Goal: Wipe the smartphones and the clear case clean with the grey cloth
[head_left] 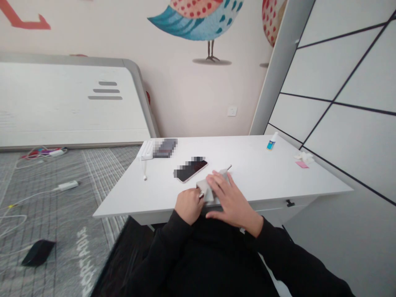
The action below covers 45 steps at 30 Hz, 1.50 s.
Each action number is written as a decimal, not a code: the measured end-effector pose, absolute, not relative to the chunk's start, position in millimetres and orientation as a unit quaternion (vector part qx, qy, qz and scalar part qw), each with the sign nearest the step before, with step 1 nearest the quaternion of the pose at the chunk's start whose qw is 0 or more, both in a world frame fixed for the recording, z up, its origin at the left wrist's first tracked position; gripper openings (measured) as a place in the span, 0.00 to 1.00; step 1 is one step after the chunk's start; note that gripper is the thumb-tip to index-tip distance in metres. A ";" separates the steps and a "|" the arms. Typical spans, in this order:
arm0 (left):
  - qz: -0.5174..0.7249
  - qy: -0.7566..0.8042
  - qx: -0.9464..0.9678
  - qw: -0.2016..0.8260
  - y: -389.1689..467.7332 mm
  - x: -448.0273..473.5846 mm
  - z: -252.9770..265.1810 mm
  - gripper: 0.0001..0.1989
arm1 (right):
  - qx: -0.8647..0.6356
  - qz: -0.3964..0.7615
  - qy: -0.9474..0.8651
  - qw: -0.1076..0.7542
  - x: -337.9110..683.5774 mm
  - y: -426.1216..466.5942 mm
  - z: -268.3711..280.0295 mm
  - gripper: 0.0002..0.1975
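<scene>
At the desk's front edge, my left hand (pixel 189 205) is closed around one end of a light grey cloth (pixel 204 190). A silvery ring-like piece shows at its fingers. My right hand (pixel 230 202) lies over the cloth with its fingers stretched out and its thumb apart. Beyond the right fingers, a thin dark stick-like tip (pixel 229 167) pokes out from the grey material; the rest of it is hidden. A phone (pixel 198 166) with a dark screen lies just ahead of my hands, partly blurred out.
On the white desk (pixel 244 165) are a white block (pixel 147 150) with a cable plug (pixel 144 177), a pixelated dark item (pixel 167 148), a small blue-and-white bottle (pixel 272 142), crumpled tissue (pixel 305 157) and a pink slip (pixel 302 164). Cables and an adapter (pixel 68 185) lie on the rug.
</scene>
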<state>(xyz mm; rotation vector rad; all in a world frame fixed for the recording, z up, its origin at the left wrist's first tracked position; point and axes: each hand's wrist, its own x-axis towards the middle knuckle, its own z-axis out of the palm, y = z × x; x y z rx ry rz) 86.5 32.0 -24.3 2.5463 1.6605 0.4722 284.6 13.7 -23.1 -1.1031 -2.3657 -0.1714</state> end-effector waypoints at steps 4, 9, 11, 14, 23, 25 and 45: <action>0.165 0.540 0.825 0.031 31.2 86.5 -24.2 0.19 | -0.489 -0.076 -0.820 0.289 285.3 18.2 -22.1 0.50; 0.146 0.541 0.828 0.037 31.4 84.3 -24.8 0.10 | -0.383 -0.058 -0.886 0.257 269.4 1.9 -21.0 0.54; 0.149 0.545 0.824 0.035 31.7 85.1 -24.4 0.12 | -0.413 -0.058 -0.871 0.261 273.4 6.7 -20.6 0.50; 0.161 0.547 0.821 0.032 31.4 87.0 -22.7 0.19 | -0.490 -0.070 -0.820 0.288 279.1 14.8 -21.2 0.50; 0.160 0.553 0.817 0.038 31.4 87.4 -21.9 0.18 | -0.447 -0.067 -0.848 0.276 279.9 17.7 -18.0 0.48; 0.164 0.553 0.816 0.041 31.2 87.8 -21.9 0.20 | -0.486 -0.073 -0.821 0.291 281.8 20.5 -20.3 0.52; 0.251 0.535 0.800 0.104 35.3 83.9 -23.5 0.12 | -0.411 -0.004 -0.844 0.345 269.1 8.1 -20.9 0.44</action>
